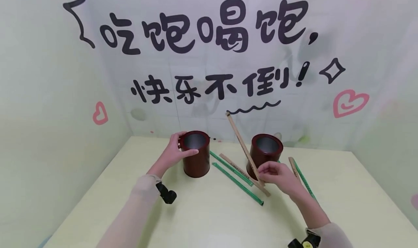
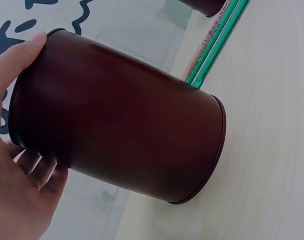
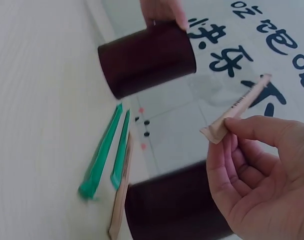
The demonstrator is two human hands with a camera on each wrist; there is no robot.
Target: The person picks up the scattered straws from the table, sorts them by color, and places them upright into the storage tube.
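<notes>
My left hand [image 1: 174, 150] grips a dark red cylindrical cup [image 1: 196, 164] near its top, thumb on the near side and fingers round the far side. The cup stands upright, its open mouth up. Between thumb and fingertips, my right hand [image 1: 281, 177] pinches the lower end of a slim brown paper-wrapped stick [image 1: 241, 141], which slants up and left. Behind that hand stands a second dark red cup [image 1: 267, 155], partly covered by the hand and stick. In the right wrist view, the held stick [image 3: 241, 106] shows dark print along its wrapper.
Between the cups lie two green wrapped sticks, the nearer one [image 1: 237, 184] parallel to the other, and a brown wrapped stick [image 1: 233, 165]. Right of the second cup are another brown stick [image 1: 292, 166] and a green stick [image 1: 305, 179]. A printed backdrop [image 1: 209, 66] rises behind the table.
</notes>
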